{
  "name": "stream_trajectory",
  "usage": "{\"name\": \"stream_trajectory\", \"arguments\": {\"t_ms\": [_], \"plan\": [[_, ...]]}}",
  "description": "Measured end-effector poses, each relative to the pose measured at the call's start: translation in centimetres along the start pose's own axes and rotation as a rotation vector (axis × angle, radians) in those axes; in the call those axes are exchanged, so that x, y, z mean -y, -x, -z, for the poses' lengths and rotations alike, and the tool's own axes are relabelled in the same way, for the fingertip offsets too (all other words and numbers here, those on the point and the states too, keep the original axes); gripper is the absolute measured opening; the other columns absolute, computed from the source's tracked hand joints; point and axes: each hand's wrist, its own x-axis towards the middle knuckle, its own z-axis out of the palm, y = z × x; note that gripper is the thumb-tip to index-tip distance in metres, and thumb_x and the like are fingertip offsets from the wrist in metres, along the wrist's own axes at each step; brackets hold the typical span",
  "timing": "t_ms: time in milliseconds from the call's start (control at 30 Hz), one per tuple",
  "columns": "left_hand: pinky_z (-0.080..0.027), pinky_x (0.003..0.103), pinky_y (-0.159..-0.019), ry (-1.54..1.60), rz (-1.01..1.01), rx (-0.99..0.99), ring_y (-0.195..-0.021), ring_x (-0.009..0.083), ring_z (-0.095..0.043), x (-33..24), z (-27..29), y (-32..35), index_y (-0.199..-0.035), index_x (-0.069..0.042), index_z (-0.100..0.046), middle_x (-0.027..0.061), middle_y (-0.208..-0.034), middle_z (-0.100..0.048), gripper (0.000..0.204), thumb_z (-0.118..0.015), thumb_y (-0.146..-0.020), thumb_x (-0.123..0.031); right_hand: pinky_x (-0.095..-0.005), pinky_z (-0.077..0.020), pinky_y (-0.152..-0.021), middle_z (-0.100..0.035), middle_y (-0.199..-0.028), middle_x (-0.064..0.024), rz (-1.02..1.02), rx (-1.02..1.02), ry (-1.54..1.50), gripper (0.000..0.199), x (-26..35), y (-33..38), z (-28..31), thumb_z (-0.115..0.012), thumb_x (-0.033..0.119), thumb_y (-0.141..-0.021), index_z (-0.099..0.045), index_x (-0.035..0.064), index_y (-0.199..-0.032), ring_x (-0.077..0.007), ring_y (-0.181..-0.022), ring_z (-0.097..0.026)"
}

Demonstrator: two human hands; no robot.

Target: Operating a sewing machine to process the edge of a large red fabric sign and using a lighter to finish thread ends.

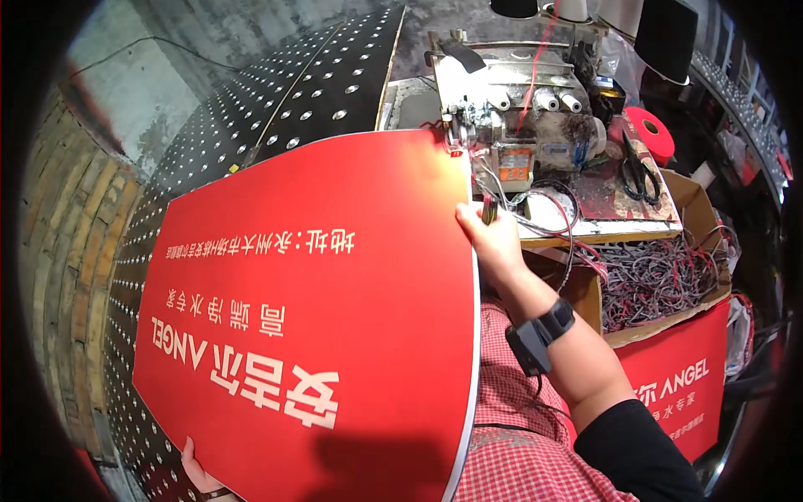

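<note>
A large red mat (276, 343) with white printing and a pale edge lies across the picture, its far right corner at the sewing head of an overlock sewing machine (535, 100). My right hand (495, 243) is closed on the mat's right edge, close in front of the machine. A small dark striped object (489, 209) shows at its fingers; its kind I cannot make out. At the lower left, my left hand (199, 475) grips the mat's near left edge, with part of the hand hidden by the mat.
A dark table (293, 117) with rows of shiny metal studs extends under and beyond the mat. Black scissors (640, 180) and a red tape roll (651, 134) lie right of the machine. Below stands a cardboard box (694, 201) of tangled thread trimmings (661, 280). Cables hang by my right hand.
</note>
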Motion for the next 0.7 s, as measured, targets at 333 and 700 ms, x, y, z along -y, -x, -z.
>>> {"name": "stream_trajectory", "arguments": {"t_ms": [333,700], "plan": [[-0.041,0.044,-0.095,0.028,0.047,0.078,-0.112,0.0299,-0.049,2.0,-4.7,-5.5,-0.12,0.002,-0.043,0.017,-0.123,-0.049,0.039,-0.044,-0.088,-0.019,-0.0175,-0.0403,-0.055,-0.058,-0.07,0.0017,-0.011,0.145,-0.021,0.024,1.4,5.4,1.8,-0.059,0.008,-0.084,-0.058,-0.0058,-0.104,-0.0025,-0.061,-0.051],[-0.044,0.04,-0.092,-0.001,0.028,0.11,-0.106,0.0286,-0.053,2.8,-7.7,-14.9,-0.116,0.003,-0.046,0.0155,-0.115,-0.054,0.032,-0.045,-0.089,-0.014,-0.018,-0.042,-0.053,-0.053,-0.067,0.0015,0.071,0.155,-0.137,0.046,2.3,7.2,1.9,-0.061,-0.002,-0.08,-0.047,-0.0025,-0.124,-0.0037,-0.059,-0.05]]}}
